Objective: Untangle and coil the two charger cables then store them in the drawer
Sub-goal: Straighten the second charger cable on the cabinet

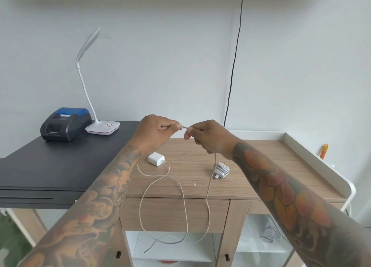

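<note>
**Loose cable pinched taut between both hands**

The left hand (158, 130) and right hand (204, 136) each pinch the braided cable (208, 186) at its free end, fingertips nearly touching. Below the right hand it drops in slack loops past the drawer (172, 214) front, then climbs to the white charger block (156, 159) under the left wrist. The coiled second charger (221, 170) lies beneath the right wrist. The cable looks light and limp; it should coil best gripped near the end.
</note>
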